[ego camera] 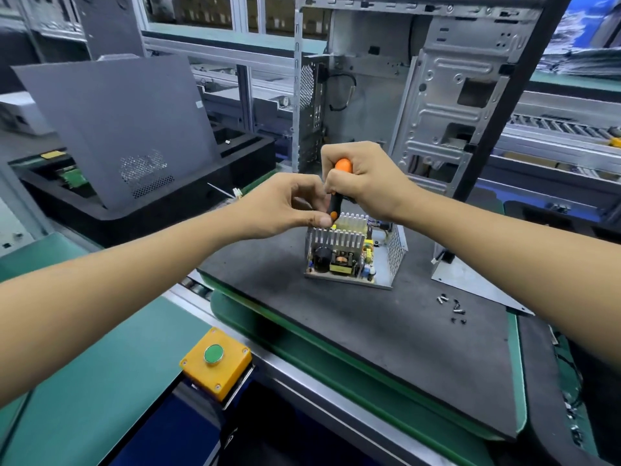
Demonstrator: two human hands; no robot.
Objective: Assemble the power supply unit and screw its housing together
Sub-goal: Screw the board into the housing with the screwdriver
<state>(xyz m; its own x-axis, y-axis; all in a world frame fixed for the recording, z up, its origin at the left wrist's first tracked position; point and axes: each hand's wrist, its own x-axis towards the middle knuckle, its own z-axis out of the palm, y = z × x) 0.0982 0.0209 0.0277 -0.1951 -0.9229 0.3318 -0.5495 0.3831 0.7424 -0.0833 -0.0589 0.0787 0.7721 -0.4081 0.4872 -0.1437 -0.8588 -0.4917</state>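
- Nearest to us, low in the frame, sits a yellow button box with a green button, fixed to the front rail of the desk.
- Our two forearms reach in from the lower left and lower right and meet over the power supply unit, which stands at the centre of the frame on the dark mat of the desk.
- As for progress, we judge the job to be well short of done — the unit is open on top and at the front, with its heat-sink fins, coils and circuit board bare to view.
- A flat metal cover lies apart at the right of the unit, not yet fitted, and a few loose screws lie beside it, below.
- So at least the closing of the housing and the driving of those screws look to be left.
- Our right hand has its grip clenched round the screwdriver, fingers wrapped about the orange and black handle, which points down at the unit's upper left corner.
- Our left hand pinches with thumb and fingers at the lower end of the handle, just above the fins — steadying it, as we judge; the tip is hidden.
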